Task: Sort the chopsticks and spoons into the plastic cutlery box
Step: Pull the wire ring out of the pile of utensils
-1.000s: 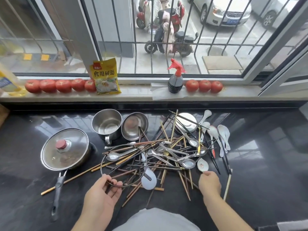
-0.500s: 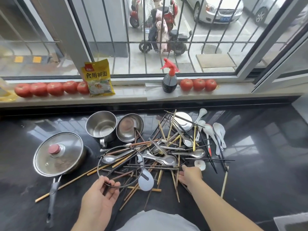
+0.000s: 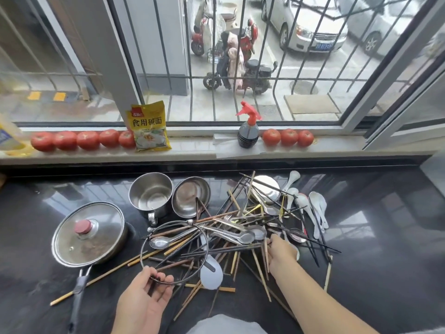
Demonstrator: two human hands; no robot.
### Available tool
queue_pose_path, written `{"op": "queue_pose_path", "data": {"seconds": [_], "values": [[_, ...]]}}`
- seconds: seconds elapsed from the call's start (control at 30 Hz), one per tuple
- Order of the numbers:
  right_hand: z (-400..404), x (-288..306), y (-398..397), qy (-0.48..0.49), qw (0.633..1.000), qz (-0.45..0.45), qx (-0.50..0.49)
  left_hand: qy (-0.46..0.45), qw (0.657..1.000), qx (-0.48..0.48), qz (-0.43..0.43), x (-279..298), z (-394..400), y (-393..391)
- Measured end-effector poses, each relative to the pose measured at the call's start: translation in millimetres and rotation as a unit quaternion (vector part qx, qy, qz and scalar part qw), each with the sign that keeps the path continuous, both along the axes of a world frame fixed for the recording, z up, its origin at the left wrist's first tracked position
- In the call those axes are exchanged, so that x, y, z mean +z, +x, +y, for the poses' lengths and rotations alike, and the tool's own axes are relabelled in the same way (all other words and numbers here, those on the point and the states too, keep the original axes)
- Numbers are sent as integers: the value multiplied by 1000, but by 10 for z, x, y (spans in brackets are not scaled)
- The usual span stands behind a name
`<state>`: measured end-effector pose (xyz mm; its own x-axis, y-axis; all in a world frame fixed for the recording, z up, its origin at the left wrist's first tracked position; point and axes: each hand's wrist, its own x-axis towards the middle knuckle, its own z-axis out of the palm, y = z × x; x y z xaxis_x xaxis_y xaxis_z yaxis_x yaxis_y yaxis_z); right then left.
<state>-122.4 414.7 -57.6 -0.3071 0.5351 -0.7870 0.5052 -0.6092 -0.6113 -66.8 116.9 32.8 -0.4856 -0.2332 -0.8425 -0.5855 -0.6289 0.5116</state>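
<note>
Many light, stiff, slippery chopsticks [image 3: 243, 248] are tangled; mid-shaft holds suit. Left hand [image 3: 144, 302] grip pinches a wire ring [image 3: 204, 239]; right hand [image 3: 280, 253] grip is curled on sticks.

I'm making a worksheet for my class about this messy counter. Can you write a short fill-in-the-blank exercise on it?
1. The left hand grips a thin metal wire ____.
2. The lidded steel pan has a ____ knob.
3. The right hand reaches into the pile of chopsticks and ____.

Missing words: ring; red; spoons
</note>
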Motion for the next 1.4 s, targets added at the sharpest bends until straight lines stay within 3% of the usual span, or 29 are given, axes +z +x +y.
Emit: {"op": "queue_pose_path", "data": {"seconds": [0.37, 0.77, 1.1, 1.4], "values": [[301, 897, -194, -1, 985, 167, 52, 10, 997, -58, 42, 76, 133, -82], [598, 1287, -48, 134, 959, 181, 171, 9, 999, -34, 35, 36, 75, 40], [635, 1288, 11, 189, 959, 196, 80, 12, 998, -46, 38, 92, 103, 23], [706, 1653, -30, 317, 913, 237, 101, 6, 997, -64, 44, 86, 100, 6]]}}
